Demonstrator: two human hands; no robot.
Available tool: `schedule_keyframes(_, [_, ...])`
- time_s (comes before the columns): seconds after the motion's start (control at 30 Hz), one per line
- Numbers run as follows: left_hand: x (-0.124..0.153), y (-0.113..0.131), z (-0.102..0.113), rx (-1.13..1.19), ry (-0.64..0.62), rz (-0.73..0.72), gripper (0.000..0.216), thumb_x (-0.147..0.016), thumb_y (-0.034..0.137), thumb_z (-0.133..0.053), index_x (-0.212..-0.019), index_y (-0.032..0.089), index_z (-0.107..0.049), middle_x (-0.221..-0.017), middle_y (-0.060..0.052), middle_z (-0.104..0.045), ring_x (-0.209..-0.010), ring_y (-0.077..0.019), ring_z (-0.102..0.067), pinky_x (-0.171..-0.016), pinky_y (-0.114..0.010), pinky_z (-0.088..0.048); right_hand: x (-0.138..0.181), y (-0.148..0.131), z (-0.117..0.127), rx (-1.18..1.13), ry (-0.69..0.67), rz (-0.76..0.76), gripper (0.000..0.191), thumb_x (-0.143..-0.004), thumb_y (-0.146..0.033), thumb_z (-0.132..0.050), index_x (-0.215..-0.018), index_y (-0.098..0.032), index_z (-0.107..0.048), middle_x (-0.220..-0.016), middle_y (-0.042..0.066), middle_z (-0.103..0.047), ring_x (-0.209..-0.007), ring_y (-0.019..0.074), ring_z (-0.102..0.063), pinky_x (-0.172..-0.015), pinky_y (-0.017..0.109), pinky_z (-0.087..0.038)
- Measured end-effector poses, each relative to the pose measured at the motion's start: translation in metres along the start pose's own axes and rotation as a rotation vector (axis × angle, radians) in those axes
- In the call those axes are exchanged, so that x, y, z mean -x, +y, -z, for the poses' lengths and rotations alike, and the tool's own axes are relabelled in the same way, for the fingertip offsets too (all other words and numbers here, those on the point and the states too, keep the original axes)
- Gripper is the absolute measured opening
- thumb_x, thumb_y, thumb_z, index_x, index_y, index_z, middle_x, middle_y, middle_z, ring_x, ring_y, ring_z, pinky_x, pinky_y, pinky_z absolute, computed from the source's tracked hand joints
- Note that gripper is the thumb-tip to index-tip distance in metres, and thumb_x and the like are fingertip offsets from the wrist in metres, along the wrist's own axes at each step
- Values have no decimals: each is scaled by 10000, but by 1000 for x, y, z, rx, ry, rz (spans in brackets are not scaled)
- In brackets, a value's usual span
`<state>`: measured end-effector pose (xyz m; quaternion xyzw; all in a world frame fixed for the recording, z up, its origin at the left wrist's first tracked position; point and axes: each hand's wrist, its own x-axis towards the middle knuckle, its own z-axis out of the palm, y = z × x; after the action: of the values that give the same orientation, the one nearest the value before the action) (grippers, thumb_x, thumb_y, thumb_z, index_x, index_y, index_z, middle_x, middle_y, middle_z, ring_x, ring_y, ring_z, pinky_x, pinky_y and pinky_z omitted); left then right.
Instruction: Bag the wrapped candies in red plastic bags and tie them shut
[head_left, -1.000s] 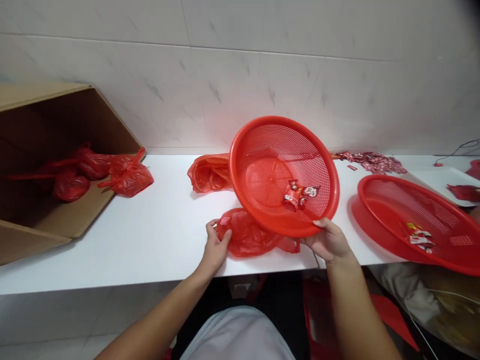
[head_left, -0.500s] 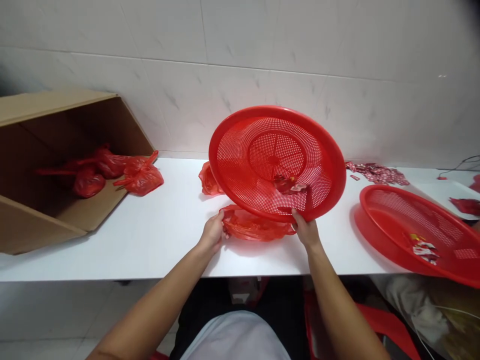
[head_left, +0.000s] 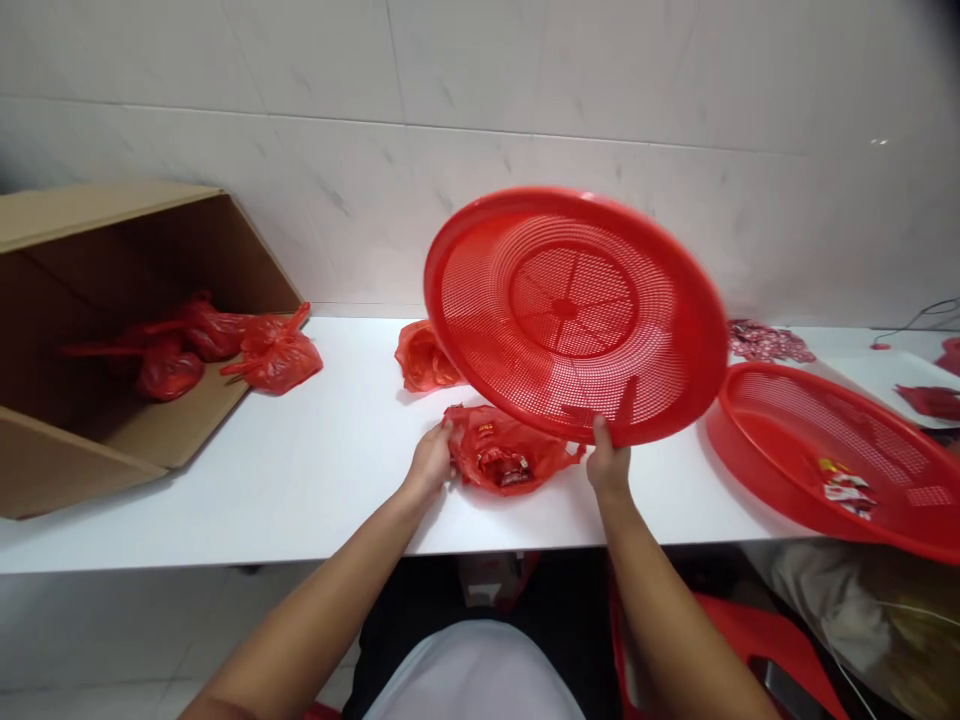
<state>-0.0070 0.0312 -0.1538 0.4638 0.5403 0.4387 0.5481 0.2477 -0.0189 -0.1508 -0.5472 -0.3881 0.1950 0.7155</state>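
My right hand [head_left: 607,462] grips the near rim of a round red mesh basket [head_left: 574,312], which is tipped up steeply with its inside facing me and nothing in it. Just below it an open red plastic bag [head_left: 506,460] lies on the white counter [head_left: 322,470] with small red wrapped packets inside. My left hand [head_left: 430,462] pinches the bag's left edge and holds its mouth open.
A second red mesh basket [head_left: 840,455] with a few packets lies at the right. Another red bag [head_left: 424,357] sits behind the tilted basket. Tied red bags [head_left: 274,352] lie at the mouth of a cardboard box [head_left: 90,330] on its side at the left. Loose packets [head_left: 769,342] lie by the wall.
The basket has been tipped up further toward me. The packets that lay in it have slid out into the open bag below.
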Motion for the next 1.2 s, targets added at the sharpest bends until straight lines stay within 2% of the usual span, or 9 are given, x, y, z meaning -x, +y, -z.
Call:
schedule_keyframes(0.17, [1,-1,31,-296,4,-180,382,-849,550,-660,-936,181,-705,-906,-80,-740,-852,-256,-691,-791,-370,-559,-41,-5,13,-315,237,-206,420,-855,-473,-703,-1180,-210,-658,-1208,59,-719,-1136,232,-689,-963,399,-586])
schedule_keyframes(0.37, [-32,14,56,-620,116,-388,316,-987,365,-493,-1206,217,-665,-1372,-106,-619,-1332,-276,-528,-1147,-410,-388,-118,0,29,-398,66,-710,416,-978,-544,-391,-1041,-203,-620,-813,59,-729,-731,195,-723,-609,282,-557])
schedule_keyframes(0.5, [-61,13,50,-901,-51,-470,244,-916,284,-601,-1121,234,-723,-1230,-75,-699,-1128,-252,-645,-995,-341,-475,-137,16,17,-343,90,-834,577,-1021,-648,-204,-1063,-221,-591,-835,82,-740,-705,199,-717,-551,285,-534])
schedule_keyframes(0.6, [-71,9,47,-929,51,-464,198,-945,265,-532,-962,191,-715,-1065,-104,-715,-997,-265,-659,-924,-371,-495,-135,29,13,-343,86,-848,611,-1015,-702,-193,-1100,-227,-568,-889,88,-739,-734,201,-723,-572,298,-557])
schedule_keyframes(0.73, [-76,12,48,-910,164,-515,321,-1002,260,-408,-1126,155,-685,-1177,-159,-698,-1137,-307,-628,-1019,-462,-473,-119,38,23,-355,40,-846,674,-963,-791,-243,-1122,-222,-567,-1006,130,-736,-831,233,-740,-583,321,-580])
schedule_keyframes(0.87, [-86,21,42,-890,-132,-613,365,-951,259,-514,-1259,215,-704,-1367,-99,-681,-1246,-261,-628,-1065,-407,-497,-85,38,31,-361,-46,-823,691,-897,-848,-352,-1179,-245,-538,-1094,148,-747,-834,259,-733,-519,313,-533])
schedule_keyframes(1.0, [-100,24,34,-895,-375,-635,288,-841,320,-698,-1108,259,-789,-1276,-59,-744,-1151,-248,-693,-962,-331,-551,-33,32,27,-117,-218,-644,738,-879,-843,-405,-1308,-259,-544,-975,76,-735,-705,226,-679,-562,322,-511])
schedule_keyframes(1.1, [-104,25,31,-906,-313,-624,208,-872,322,-671,-1007,219,-792,-1058,-63,-786,-946,-235,-725,-856,-335,-565,-2,19,22,301,-397,-347,707,-830,-774,-588,-1281,-231,-625,-981,63,-719,-799,239,-673,-713,363,-532])
schedule_keyframes(1.2, [-93,34,30,-895,-82,-619,295,-968,342,-563,-1089,146,-749,-1051,-128,-764,-891,-247,-700,-857,-395,-553,12,5,20,626,-383,-140,647,-789,-680,-718,-1235,-219,-625,-980,61,-718,-835,249,-659,-790,385,-507])
